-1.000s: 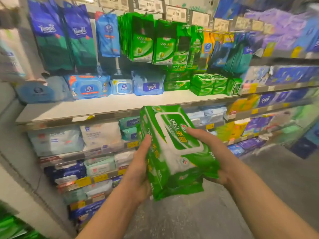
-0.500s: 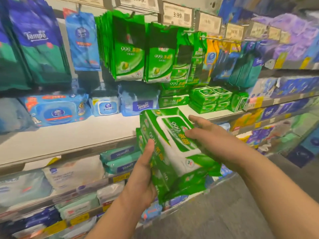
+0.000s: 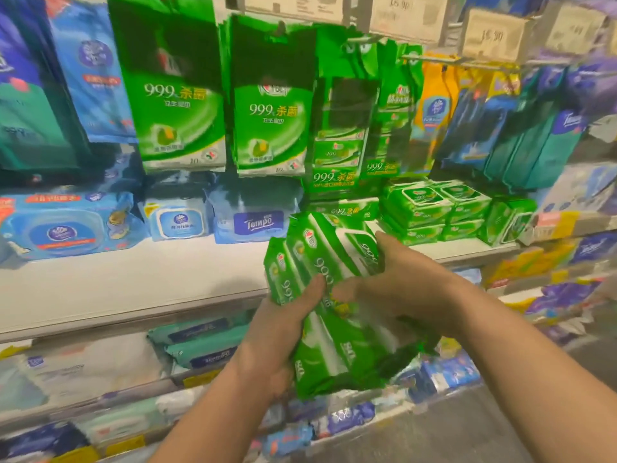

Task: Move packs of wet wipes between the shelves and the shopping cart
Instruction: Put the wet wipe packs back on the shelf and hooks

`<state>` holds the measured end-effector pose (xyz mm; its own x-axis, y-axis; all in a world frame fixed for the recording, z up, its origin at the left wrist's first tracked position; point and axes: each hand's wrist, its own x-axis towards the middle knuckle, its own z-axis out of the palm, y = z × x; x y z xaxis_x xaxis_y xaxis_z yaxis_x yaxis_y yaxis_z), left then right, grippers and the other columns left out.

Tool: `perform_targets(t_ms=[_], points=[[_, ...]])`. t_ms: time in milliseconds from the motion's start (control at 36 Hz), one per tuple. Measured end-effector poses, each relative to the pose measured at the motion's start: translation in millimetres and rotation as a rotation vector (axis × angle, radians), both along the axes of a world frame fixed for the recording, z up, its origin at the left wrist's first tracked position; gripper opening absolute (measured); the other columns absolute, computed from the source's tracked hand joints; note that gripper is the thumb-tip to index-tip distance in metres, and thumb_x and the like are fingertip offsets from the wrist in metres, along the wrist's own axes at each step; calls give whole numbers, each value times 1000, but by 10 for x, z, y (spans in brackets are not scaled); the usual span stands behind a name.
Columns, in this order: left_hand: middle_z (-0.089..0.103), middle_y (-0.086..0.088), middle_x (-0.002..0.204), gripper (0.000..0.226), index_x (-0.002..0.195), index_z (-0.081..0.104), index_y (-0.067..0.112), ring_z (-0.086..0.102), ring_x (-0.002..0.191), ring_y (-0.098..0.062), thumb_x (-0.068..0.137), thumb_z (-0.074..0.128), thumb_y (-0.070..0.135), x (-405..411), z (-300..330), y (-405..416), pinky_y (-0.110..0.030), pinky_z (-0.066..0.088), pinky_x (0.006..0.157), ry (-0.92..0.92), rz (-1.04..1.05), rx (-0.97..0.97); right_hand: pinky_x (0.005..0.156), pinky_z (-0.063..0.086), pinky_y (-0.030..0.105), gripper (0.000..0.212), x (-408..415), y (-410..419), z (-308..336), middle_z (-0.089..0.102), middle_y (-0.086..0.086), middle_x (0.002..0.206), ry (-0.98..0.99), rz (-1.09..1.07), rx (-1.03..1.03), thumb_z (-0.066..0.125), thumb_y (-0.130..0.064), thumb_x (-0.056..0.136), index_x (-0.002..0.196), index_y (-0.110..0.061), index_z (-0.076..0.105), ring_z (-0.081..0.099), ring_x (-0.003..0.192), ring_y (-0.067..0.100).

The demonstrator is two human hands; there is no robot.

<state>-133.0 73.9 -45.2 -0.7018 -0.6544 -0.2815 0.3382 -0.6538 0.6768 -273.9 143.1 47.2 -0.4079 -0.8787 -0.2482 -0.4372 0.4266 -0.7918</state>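
Nearest the camera, 2 bare forearms reach forward and meet around a green bundle of wet wipes [image 3: 337,315], which is held in the air just in front of the white shelf [image 3: 133,282] and tipped so its far end points up toward the goods. The left hand [image 3: 277,342] cups the bundle's left edge, thumb pressed onto the printed face and fingers curled behind it. The right hand [image 3: 397,289] clamps over the top from the other side, fingers wrapped across the white lid panel and thumb pinching in toward the left thumb. The bundle looks like several soft packs wrapped together in glossy film, so it is probably fairly heavy for its size, squashy and a little slippery; holding it by both long edges, as here, seems safer than pinching the loose film at the near end, which is crumpled and could tear or slide. Just beyond it, stacked green packs [image 3: 434,208] sit on the right part of the shelf, with a blue Tempo pack [image 3: 257,218] to their left. Farther back, tall green pouches [image 3: 180,105] hang from hooks under the price tags [image 3: 494,35]. No shopping cart is in view.
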Motion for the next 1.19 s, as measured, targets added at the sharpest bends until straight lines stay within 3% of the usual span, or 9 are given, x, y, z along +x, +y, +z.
perform_targets(t_ms=[111, 167, 222, 361, 556, 694, 833, 1000, 1194], points=[[75, -20, 106, 42, 118, 69, 8, 74, 91, -36, 79, 72, 22, -268, 79, 17, -46, 62, 67, -85, 86, -12, 64, 58, 19, 39, -395, -57, 17, 72, -17, 77, 21, 103, -9, 88, -28, 75, 97, -26, 57, 71, 71, 0], [74, -20, 107, 42, 119, 69, 9, 74, 93, -36, 79, 73, 20, -391, 104, 28, -49, 62, 71, -96, 127, 0, 90, 52, 28, 91, -573, -138, 20, 65, -6, 129, 113, 132, 38, 90, -44, 68, 143, -22, 45, 64, 113, 15], [74, -20, 108, 39, 120, 69, 10, 73, 95, -37, 82, 73, 18, -497, 125, 38, -52, 61, 74, -111, 161, 5, 96, 44, 31, 126, -744, -233, -8, 41, 4, 157, 170, 141, 69, 90, -53, 64, 161, -22, 15, 50, 132, 25], [75, -19, 107, 29, 117, 70, 12, 74, 93, -38, 88, 66, 14, -613, 123, 45, -49, 61, 69, -126, 255, -7, 97, 40, 30, 129, -1046, -398, -73, 27, 10, 164, 186, 202, 65, 85, -57, 67, 162, -17, 9, 41, 140, 29], [69, -29, 115, 71, 125, 65, 8, 68, 102, -49, 57, 86, 17, -588, 70, -84, -70, 50, 86, -162, 353, 46, 91, 42, 34, 119, -1310, -667, -127, 42, 11, 150, 183, 226, 91, 85, -55, 68, 159, -13, 21, 45, 111, 22], [69, -26, 118, 54, 125, 67, 10, 67, 107, -47, 72, 74, 19, -492, 21, -208, -73, 45, 92, -93, 376, 42, 81, 43, 31, 110, -1411, -909, -146, 43, 6, 115, 176, 236, 124, 86, -45, 73, 156, -9, 23, 46, 99, 21], [67, -26, 122, 54, 125, 68, 11, 64, 112, -47, 72, 74, 20, -363, 25, -292, -72, 42, 98, -55, 321, 51, 85, 39, 28, 115, -1459, -1129, -270, 42, 8, 150, 305, 302, 171, 87, -50, 68, 155, -11, 23, 43, 109, 18], [70, -25, 116, 50, 122, 70, 11, 68, 106, -45, 72, 68, 21, -288, 81, -396, -68, 48, 93, -51, 383, 47, 68, 44, 26, 111, -1464, -1329, -339, 50, 2, 126, 431, 393, 168, 89, -46, 66, 154, -20, 26, 54, 90, 10], [71, -25, 114, 46, 120, 71, 9, 71, 97, -46, 76, 62, 21, -263, 174, -462, -65, 56, 75, -9, 337, 86, 85, 58, 39, 99, -1560, -1548, -379, 56, 3, 125, 614, 561, 123, 88, -41, 65, 148, -25, 37, 63, 98, 15]])
